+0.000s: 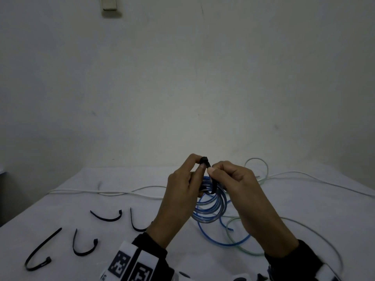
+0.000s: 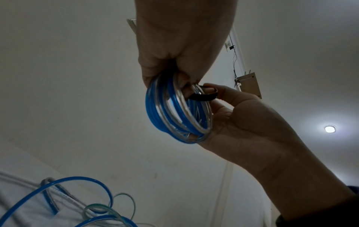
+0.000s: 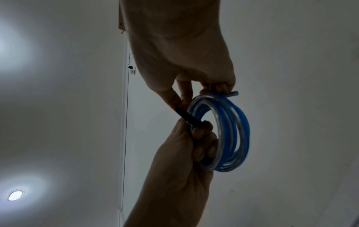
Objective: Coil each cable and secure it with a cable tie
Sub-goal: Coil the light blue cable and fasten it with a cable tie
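Note:
A blue cable coil point(image 1: 211, 205) of several loops hangs above the table between my hands. A black cable tie point(image 1: 211, 179) is looped around its upper part. My left hand point(image 1: 199, 162) pinches the tie's head between thumb and forefinger. In the right wrist view the left hand's lower fingers point(image 3: 198, 130) curl round the coil point(image 3: 229, 133). My right hand point(image 1: 211, 170) pinches the tie's strap just beside the head. The left wrist view shows the tie point(image 2: 204, 96) wrapped round the coil point(image 2: 170, 110) between both hands.
Several spare black cable ties point(image 1: 106, 217) lie on the white table point(image 1: 60, 209) at the left. A loose blue tail point(image 1: 223, 242), a greenish cable point(image 1: 239, 246) and a white cable point(image 1: 121, 192) sprawl under and behind my hands. A wall stands close behind.

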